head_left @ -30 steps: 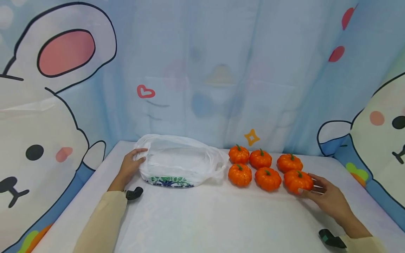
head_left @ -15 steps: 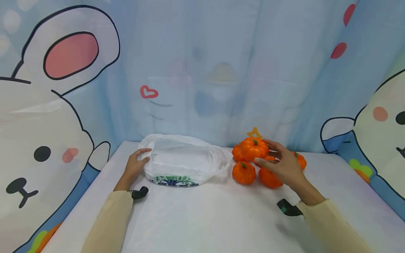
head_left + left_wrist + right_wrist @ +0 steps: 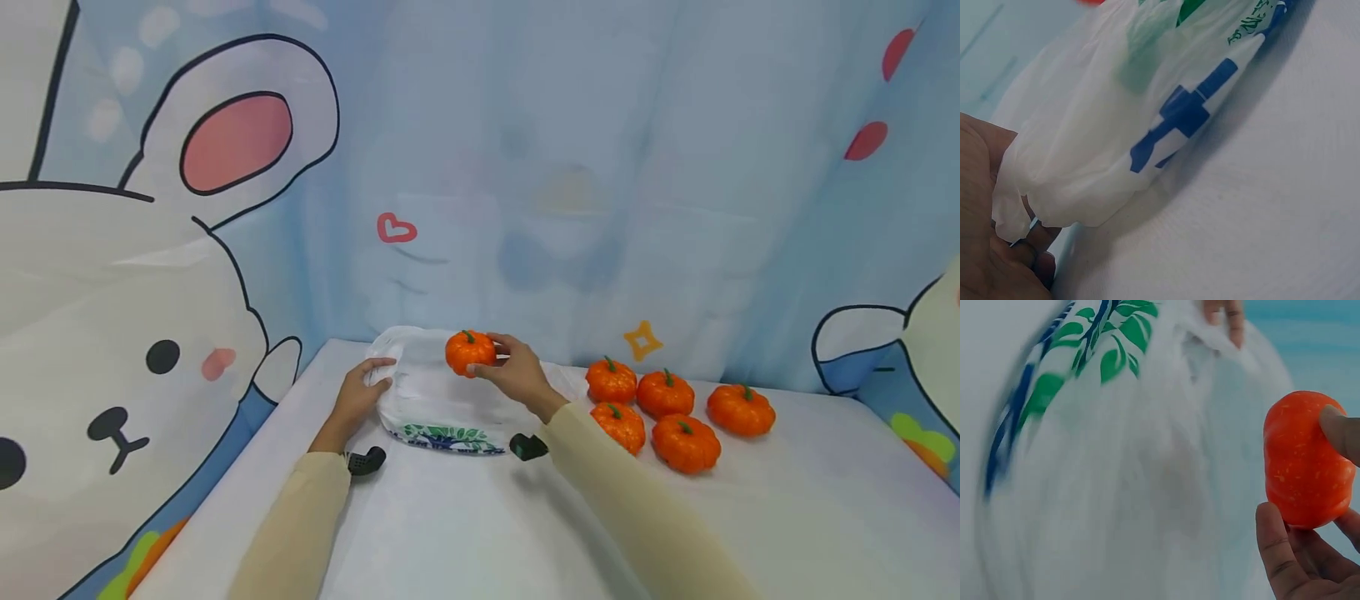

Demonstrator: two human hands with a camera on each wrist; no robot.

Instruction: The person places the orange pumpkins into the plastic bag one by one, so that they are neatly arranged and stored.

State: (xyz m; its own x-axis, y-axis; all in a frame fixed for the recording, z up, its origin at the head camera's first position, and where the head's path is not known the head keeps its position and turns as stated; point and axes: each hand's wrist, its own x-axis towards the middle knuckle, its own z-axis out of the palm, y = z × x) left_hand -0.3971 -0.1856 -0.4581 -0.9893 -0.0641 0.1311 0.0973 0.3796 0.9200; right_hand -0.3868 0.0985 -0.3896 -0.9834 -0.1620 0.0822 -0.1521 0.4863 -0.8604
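Observation:
My right hand [image 3: 520, 373] holds a small orange pumpkin [image 3: 470, 353] with a green stem, raised over a white plastic bag [image 3: 438, 408]. In the right wrist view, the thumb presses one side of the pumpkin [image 3: 1308, 460] and fingers support the other. The bag lies on its side, with a green and blue tree print along its lower edge. My left hand [image 3: 356, 396] grips the bag's left end. The left wrist view shows the thin plastic [image 3: 1079, 144] gathered between the fingers; part of that hand is out of frame.
Several more orange pumpkins [image 3: 685, 444] sit in two rows on the white table [image 3: 465, 533], right of the bag. A light blue cartoon curtain [image 3: 570, 108] hangs behind the table.
My right hand has lifted the front-right pumpkin and carried it left, over the other pumpkins to above the bag. The left hand keeps its hold on the bag. The head view has shifted.

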